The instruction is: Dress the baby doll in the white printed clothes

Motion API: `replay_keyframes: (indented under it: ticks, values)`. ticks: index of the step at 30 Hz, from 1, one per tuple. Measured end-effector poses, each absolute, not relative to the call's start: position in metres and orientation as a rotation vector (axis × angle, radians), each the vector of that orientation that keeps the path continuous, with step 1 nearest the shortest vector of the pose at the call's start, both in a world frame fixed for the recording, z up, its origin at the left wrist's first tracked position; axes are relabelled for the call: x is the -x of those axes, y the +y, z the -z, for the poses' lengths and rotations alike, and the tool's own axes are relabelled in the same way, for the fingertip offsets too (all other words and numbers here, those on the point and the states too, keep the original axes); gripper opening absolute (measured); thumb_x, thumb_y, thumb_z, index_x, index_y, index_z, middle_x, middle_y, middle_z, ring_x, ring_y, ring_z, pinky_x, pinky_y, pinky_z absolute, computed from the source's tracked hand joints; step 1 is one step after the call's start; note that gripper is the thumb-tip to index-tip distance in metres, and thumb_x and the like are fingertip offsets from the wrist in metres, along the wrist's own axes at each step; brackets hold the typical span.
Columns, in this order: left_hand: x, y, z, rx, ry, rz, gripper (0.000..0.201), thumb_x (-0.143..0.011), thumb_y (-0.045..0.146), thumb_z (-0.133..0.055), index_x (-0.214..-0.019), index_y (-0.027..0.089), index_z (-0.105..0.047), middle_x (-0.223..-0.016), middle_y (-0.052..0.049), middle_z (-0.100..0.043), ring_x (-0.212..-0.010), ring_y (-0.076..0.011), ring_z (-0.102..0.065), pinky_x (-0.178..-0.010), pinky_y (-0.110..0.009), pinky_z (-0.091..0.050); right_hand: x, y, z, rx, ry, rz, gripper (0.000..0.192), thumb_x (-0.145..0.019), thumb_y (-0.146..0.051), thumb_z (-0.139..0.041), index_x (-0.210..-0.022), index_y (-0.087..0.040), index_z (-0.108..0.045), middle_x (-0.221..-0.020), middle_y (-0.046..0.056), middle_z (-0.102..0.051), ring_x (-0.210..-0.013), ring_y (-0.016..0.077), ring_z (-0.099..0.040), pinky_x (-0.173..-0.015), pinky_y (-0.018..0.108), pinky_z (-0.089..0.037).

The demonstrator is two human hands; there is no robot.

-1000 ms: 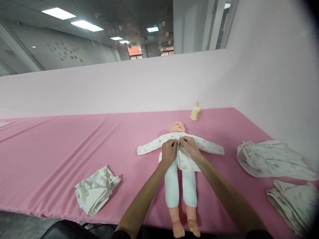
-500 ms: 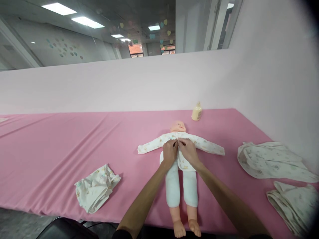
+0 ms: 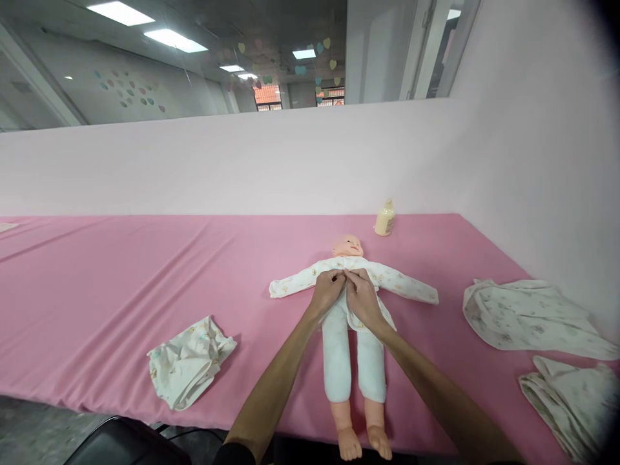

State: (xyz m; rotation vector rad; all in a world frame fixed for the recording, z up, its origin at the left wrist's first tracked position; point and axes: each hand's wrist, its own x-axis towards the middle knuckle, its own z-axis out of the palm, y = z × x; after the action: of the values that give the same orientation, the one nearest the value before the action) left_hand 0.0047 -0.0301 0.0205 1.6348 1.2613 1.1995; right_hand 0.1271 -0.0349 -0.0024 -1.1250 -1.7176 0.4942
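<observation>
A baby doll (image 3: 337, 361) lies on its back, head away from me, bare feet near the front edge. It wears a white patterned baby shirt (image 3: 407, 282) with both sleeves spread wide. At the middle of its chest, my left hand (image 3: 329, 289) is closed, pinching the shirt's front. My right hand (image 3: 361, 294) pinches the same front close beside it, fingertips almost touching the left ones. Whether a fastener sits between the fingers cannot be made out. Below the hands, the shirt's lower flap hangs over the doll's white cloth legs.
A crumpled patterned garment (image 3: 188, 365) lies to the left on the pink sheet (image 3: 121, 278). Two more pale cloths, a spread one (image 3: 527, 316) and a folded one (image 3: 571, 400), lie at the right. A cream pump bottle (image 3: 384, 219) stands behind the doll. A black seat (image 3: 126, 442) is at lower left.
Both hands stay at the shirt's front, with the right hand turned slightly. The shirt's lower flap has shifted outward to the right. The view has moved a little.
</observation>
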Motion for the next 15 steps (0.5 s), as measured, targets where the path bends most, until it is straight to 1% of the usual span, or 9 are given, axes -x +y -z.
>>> replay_keyframes:
  ticks: [2,6,10,15]
  values:
    - [-0.002,-0.027,-0.021,-1.592,1.262,-1.176,0.024,-0.083,0.030,-0.044,-0.069,0.016,-0.059,-0.072,0.000,-0.059,-0.069,-0.0128,-0.048,-0.067,-0.024,-0.039,-0.126,-0.036,0.006,1.117,-1.772,-0.403,0.044,-0.092,-0.014,-0.034,-0.124,-0.018,-0.064,-0.108,0.012,-0.056,-0.103,0.0234,-0.054,-0.095,0.043,-0.049]
    - [0.005,-0.017,-0.021,-1.419,1.223,-1.134,0.023,-0.078,0.029,-0.048,-0.058,0.017,-0.048,-0.060,0.002,-0.046,-0.059,-0.0105,-0.038,-0.058,-0.025,-0.033,-0.122,-0.039,0.009,1.127,-1.893,-0.241,0.048,-0.092,-0.010,-0.031,-0.131,-0.017,-0.058,-0.109,0.013,-0.052,-0.100,0.0255,-0.050,-0.089,0.045,-0.050]
    - [0.012,-0.010,-0.024,-1.259,1.097,-1.102,0.018,-0.074,0.027,-0.051,-0.060,0.016,-0.052,-0.062,0.001,-0.050,-0.061,-0.0106,-0.042,-0.061,-0.026,-0.036,-0.120,-0.041,0.008,1.148,-1.975,-0.141,0.051,-0.091,-0.008,-0.029,-0.133,-0.015,-0.056,-0.110,0.016,-0.052,-0.100,0.0279,-0.048,-0.087,0.046,-0.050]
    - [0.018,-0.009,-0.036,-1.270,1.050,-1.010,0.018,-0.072,0.028,-0.054,-0.059,0.016,-0.053,-0.060,0.001,-0.049,-0.059,-0.0097,-0.042,-0.057,-0.024,-0.034,-0.121,-0.040,0.006,1.123,-1.983,-0.138,0.050,-0.089,-0.008,-0.031,-0.129,-0.017,-0.059,-0.112,0.016,-0.053,-0.102,0.0292,-0.049,-0.087,0.048,-0.049]
